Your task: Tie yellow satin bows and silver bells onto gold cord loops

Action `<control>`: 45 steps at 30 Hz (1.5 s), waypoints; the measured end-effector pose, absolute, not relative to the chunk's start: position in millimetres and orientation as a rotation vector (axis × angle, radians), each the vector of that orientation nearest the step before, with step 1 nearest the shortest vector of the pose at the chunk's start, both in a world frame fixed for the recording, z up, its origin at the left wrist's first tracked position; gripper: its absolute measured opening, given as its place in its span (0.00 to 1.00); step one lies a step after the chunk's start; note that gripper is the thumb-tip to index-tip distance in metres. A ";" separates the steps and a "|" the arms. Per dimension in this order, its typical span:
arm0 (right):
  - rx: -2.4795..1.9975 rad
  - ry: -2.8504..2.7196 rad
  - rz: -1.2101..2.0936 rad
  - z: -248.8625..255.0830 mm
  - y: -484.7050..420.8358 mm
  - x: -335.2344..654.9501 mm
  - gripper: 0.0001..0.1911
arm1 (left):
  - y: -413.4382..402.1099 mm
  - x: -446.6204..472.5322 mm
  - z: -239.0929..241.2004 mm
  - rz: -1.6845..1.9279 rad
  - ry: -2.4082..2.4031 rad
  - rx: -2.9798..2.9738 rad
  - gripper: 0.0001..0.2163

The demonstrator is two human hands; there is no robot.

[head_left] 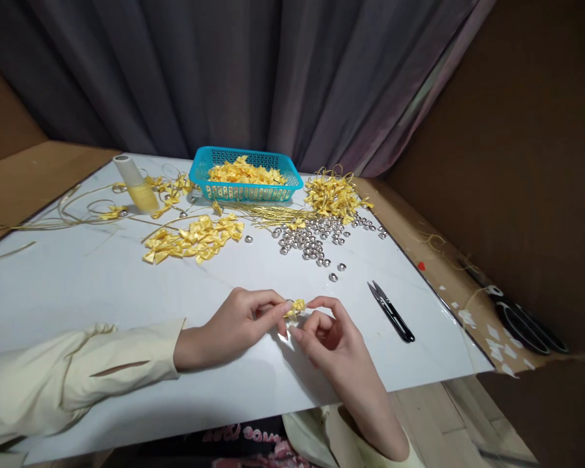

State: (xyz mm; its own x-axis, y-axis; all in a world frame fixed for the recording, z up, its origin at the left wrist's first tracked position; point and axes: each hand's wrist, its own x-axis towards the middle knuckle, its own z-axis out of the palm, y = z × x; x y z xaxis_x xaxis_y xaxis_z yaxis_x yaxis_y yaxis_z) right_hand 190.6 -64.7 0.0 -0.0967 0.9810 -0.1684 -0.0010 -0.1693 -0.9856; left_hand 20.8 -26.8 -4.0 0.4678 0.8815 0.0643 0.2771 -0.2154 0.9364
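Head view, left to right: bottle (136,185), set back; loose yellow bows (199,237), spread apparently for easy picking; blue basket (199,169), keeping more bows (246,172) together; left hand (231,328), thumb and forefinger pinching a single yellow bow (298,305) above the table (102,279), likely steadying it; silver beads (306,240), presumably massed within reach; right hand (334,344), forefinger beside the bow, thumb lower, grip unclear; black snips (394,315), seemingly handy.

On my side of the basket (246,194), my left hand (231,328) and right hand (338,354) partly hide a bow (299,305), its details too small to read. Left of the basket, a cord (10,253) runs out of view; beyond the basket, the curtain (224,71) is cut off.
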 end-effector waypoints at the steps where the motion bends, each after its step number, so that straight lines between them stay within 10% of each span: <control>1: -1.322 -1.242 1.312 -2.1 -65.0 190.4 0.18 | -27.0 20.7 -3.8 0.782 0.992 1.740 0.13; 45: -1.416 -1.762 1.567 18.1 -65.1 218.9 0.13 | -25.1 22.2 -1.7 0.954 1.057 1.714 0.15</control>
State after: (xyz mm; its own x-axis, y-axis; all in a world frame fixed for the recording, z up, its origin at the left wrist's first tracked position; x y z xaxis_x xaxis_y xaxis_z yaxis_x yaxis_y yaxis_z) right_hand 218.9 -65.1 18.1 -0.4143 0.8521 -0.3197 0.4171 -0.1345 -0.8989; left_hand 22.2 -25.1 -1.7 0.3420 0.9269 0.1546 0.2492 -0.2481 0.9361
